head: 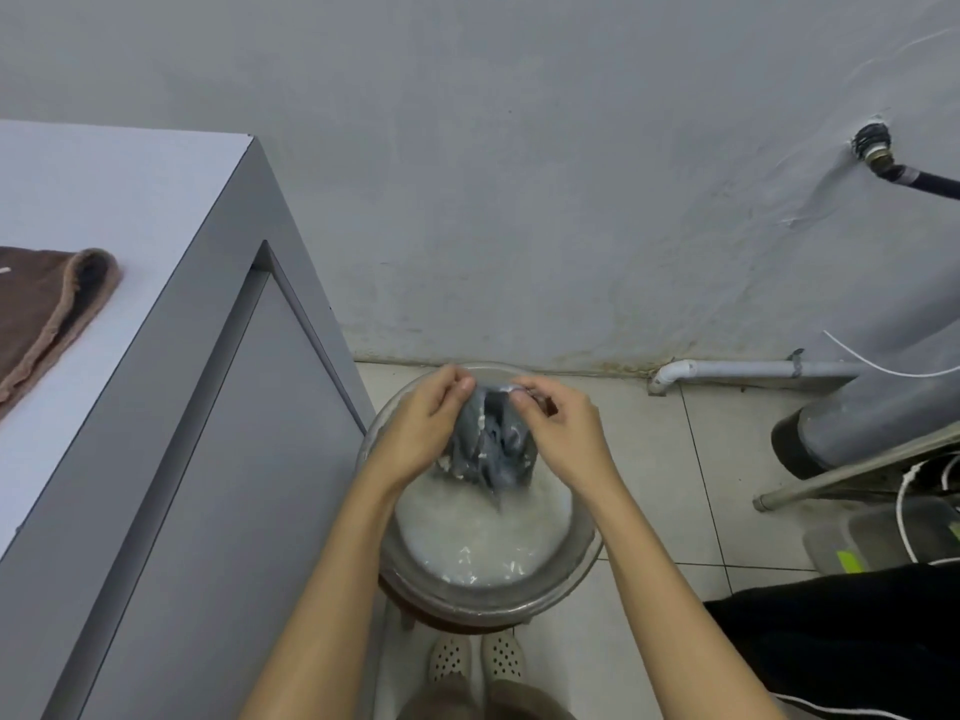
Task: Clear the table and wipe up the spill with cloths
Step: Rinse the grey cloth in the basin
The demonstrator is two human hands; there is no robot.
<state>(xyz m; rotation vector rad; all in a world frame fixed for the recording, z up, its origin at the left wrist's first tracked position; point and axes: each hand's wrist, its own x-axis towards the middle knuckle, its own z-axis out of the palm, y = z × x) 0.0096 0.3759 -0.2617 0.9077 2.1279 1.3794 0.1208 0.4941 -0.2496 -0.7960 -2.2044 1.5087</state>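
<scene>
A wet grey cloth (491,449) hangs bunched over a clear basin (582,558) of cloudy, soapy water on the floor. My left hand (423,426) grips the cloth's left side, and my right hand (558,426) pinches its top edge on the right. The cloth's lower end dips into the water. A brown cloth (44,314) lies folded on the white table (171,200) at the left, away from both hands.
The basin sits on a low stool between the table's grey side panel (208,485) and tiled floor. A white pipe (753,370) runs along the wall base. A grey drum (872,397), cables and a plastic container (878,537) stand at the right. My shoes (475,659) are below the basin.
</scene>
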